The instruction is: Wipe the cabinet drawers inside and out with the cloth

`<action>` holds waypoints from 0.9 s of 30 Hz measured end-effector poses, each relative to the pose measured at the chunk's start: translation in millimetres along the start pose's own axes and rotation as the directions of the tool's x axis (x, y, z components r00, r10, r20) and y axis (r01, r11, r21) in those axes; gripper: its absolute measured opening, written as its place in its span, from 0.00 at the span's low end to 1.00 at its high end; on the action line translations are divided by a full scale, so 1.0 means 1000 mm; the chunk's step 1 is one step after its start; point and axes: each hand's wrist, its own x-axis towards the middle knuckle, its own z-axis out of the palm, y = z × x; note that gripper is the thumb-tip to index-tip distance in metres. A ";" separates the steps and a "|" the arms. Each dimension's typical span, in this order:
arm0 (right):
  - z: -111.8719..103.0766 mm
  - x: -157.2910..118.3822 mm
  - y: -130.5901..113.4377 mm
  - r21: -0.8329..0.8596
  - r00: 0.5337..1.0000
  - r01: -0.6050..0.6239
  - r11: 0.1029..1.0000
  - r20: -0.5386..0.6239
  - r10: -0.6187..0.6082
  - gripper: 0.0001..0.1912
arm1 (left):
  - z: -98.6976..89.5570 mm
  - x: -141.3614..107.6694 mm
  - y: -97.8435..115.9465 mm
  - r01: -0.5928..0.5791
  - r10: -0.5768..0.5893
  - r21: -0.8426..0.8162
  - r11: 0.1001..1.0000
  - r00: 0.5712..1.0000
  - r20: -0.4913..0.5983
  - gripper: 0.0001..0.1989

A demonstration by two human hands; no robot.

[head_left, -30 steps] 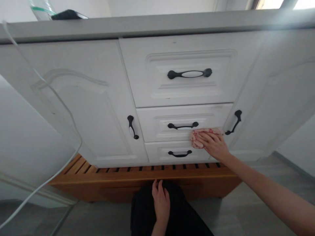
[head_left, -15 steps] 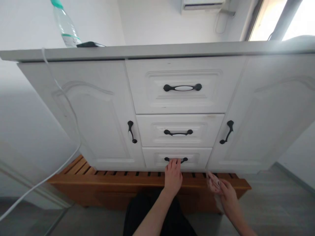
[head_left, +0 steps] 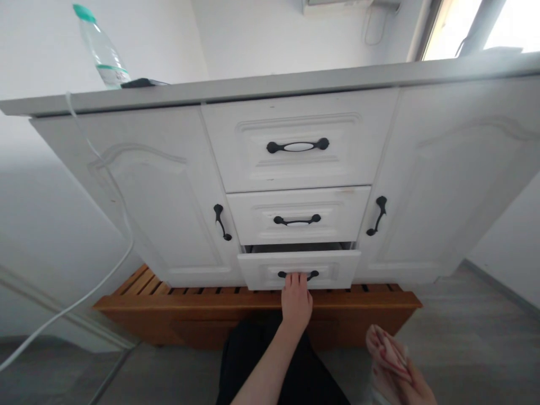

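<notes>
Left hand (head_left: 296, 304): near center, fingers hooked over the middle of the bottom handle (head_left: 313, 275), gripping it. Handle ends show on both sides of the fingers; fingertips hidden.

Bottom drawer (head_left: 261, 275): directly beyond the left hand, standing out from the cabinet (head_left: 183, 225), dark gap along its top edge. Can't make out anything inside.

Right hand (head_left: 415, 385): near right, clutching a bunched pink cloth (head_left: 390, 354) with red marks. Hand is partly cut off by the edge of view and a bit blurred, so exact finger placement can't be told. Cloth sits on the far-left side of that hand, to the right of the left hand and well apart from it. It's nearer than the drawer, clear of the drawer front. In view it overlaps the near right corner of the wooden bench (head_left: 189, 302); can't tell if they touch.

Middle drawer (head_left: 248, 216) and top drawer (head_left: 223, 146): farther up, both flush. Bench runs left to right under the cabinet, slatted top. The left forearm crosses in front of it, over a dark trouser leg (head_left: 242, 360).

Far left on the countertop (head_left: 253, 86): clear bottle (head_left: 103, 53), green cap, dark flat object (head_left: 141, 82) just right of it. White cable (head_left: 126, 225) hangs from the countertop edge, running to the near left.
</notes>
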 end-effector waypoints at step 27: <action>-0.052 -0.007 -0.178 -0.060 0.900 0.323 0.945 -0.291 -0.326 0.25 | 0.026 -0.190 0.011 -0.088 0.038 -0.135 0.987 0.941 -0.336 0.26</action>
